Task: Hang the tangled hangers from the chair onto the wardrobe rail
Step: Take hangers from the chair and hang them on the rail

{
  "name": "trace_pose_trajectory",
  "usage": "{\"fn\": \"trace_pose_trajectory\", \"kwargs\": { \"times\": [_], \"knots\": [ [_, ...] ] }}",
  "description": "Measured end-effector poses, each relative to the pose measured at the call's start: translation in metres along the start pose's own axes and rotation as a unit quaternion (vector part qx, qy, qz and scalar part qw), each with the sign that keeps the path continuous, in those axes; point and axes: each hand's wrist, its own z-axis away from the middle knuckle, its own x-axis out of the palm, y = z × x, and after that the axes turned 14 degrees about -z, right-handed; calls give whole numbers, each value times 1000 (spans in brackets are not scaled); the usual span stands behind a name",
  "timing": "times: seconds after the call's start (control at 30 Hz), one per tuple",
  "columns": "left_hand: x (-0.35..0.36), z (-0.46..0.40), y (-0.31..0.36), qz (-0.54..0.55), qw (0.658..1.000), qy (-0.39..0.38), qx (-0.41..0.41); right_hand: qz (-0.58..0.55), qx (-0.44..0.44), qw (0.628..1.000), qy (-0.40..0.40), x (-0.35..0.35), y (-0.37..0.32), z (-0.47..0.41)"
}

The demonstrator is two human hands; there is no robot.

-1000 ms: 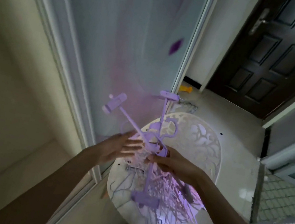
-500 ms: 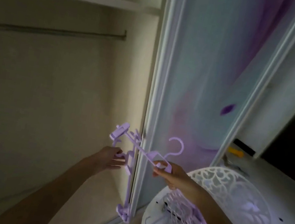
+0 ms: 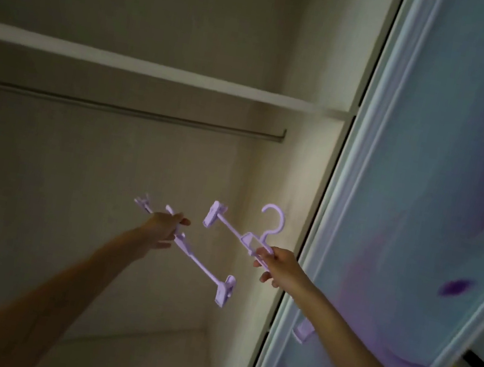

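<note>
Both arms reach up into the open wardrobe, each hand carrying its own lilac clip hanger. The left hand (image 3: 166, 228) has its fingers curled round the bar of one hanger (image 3: 190, 254) near its middle; that hanger slants down and to the right from the hand, its lower clip hanging well below and to the right of the fingers, while its other end pokes out up and to the left of the knuckles, blurred there. Its hook cannot be made out.

The right hand (image 3: 276, 264) pinches the second hanger (image 3: 243, 236) at the base of its hook, thumb and fingers closed on the plastic. The hook stands upright just above this hand, and the bar runs up and to the left from the grip, ending in a clip that sits between the two hands, nearer the left one but apart from it. The two hangers do not touch.

The wardrobe rail (image 3: 124, 111) runs across well above both hands, with a white shelf (image 3: 157, 71) above it. Just to the right of the right hand stands the sliding door (image 3: 421, 213), pale blue with purple swirls, its frame close beside the right wrist.
</note>
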Motion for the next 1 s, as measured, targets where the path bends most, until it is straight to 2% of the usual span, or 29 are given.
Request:
{"fn": "trace_pose_trajectory", "kwargs": {
  "times": [0.27, 0.57, 0.7, 0.8, 1.0],
  "knots": [
    [-46, -92, 45, 12, 999, -32, 24, 188, -65, 978, 67, 16, -53, -113],
    [-71, -197, 98, -22, 995, -54, 83, 280, -54, 946, 156, 36, -129, -241],
    [-67, -225, 107, -10, 993, -66, 99, 302, -32, 936, 176, 40, -138, -276],
    [-61, -238, 105, -4, 990, -93, 107, 336, -12, 928, 161, 43, -130, -290],
    [-48, -246, 112, -52, 985, -116, 116, 335, -23, 927, 168, 38, -112, -299]
  ]
}}
